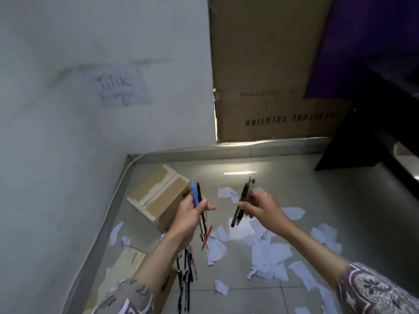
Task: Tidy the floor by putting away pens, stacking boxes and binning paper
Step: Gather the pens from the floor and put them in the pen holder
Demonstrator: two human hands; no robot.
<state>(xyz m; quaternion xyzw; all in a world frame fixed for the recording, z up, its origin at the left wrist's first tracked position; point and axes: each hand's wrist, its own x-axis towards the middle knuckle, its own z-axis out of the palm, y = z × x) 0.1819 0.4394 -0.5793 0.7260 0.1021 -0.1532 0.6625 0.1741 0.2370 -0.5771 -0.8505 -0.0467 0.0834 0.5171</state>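
Note:
My left hand [189, 215] is raised over the floor and grips a blue pen [194, 194] together with a black pen [201, 207]. My right hand [260, 208] holds two dark pens [242, 201] upright. Beneath the hands, several loose pens [187, 270] lie in a scatter on the tiles, one of them red [206, 237]. A taped cardboard box [158, 196] sits near the wall corner. A second, flatter box [129, 261] lies under my left forearm. Torn white paper scraps [265, 252] cover the floor to the right.
A large cardboard carton [272, 87] leans against the back wall. A dark piece of furniture [374, 123] stands at the right. A handwritten paper note [120, 87] is stuck on the left wall. The grey skirting [108, 211] runs along the floor edge.

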